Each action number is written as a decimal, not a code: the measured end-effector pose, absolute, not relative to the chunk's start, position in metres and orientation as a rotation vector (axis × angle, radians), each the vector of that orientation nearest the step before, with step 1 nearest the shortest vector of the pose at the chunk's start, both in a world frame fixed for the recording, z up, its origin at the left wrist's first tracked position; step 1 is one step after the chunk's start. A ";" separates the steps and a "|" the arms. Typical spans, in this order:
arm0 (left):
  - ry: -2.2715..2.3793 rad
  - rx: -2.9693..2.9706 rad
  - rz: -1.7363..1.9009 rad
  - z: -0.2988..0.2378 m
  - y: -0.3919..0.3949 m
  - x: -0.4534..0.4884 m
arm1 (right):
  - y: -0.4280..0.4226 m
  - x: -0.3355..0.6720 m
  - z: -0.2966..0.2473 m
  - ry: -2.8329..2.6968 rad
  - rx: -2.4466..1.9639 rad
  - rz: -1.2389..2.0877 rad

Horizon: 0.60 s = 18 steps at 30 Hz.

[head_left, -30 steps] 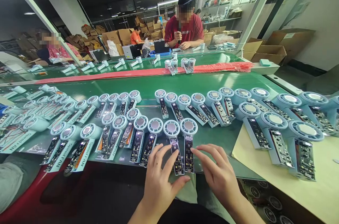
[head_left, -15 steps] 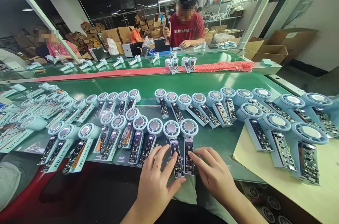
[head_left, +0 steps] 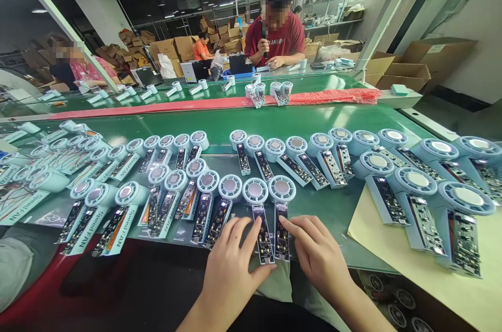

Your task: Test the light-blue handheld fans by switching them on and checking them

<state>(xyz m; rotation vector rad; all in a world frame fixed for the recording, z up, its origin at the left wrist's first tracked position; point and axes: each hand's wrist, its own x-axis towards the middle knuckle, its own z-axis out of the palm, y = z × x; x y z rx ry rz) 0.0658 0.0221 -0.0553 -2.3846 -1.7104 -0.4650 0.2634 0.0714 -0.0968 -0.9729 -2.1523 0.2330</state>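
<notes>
Pale-blue fan handles (head_left: 272,235) at bench's near edge: press lightly, left hand (head_left: 231,269) and right hand (head_left: 317,259) spread flat, gripping nothing.

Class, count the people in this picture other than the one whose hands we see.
3: red-shirted person across the belt, orange-shirted person among boxes, another person far left. More may be hidden.

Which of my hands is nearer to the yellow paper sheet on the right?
Right. The right hand lies just left of the yellow paper sheet; the left hand is farther left, beyond two fan handles.
</notes>
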 end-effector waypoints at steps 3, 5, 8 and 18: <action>-1.677 -2.358 -0.468 -0.048 0.024 0.067 | 0.073 0.262 -0.096 -2.139 -0.981 0.252; -1.647 -2.364 -0.453 -0.044 0.025 0.068 | 0.074 0.261 -0.096 -2.124 -0.997 0.266; -1.607 -2.393 -0.418 -0.039 0.028 0.069 | 0.075 0.259 -0.096 -2.093 -1.040 0.273; -1.569 -2.441 -0.474 -0.041 0.029 0.063 | 0.072 0.261 -0.101 -2.092 -1.035 0.265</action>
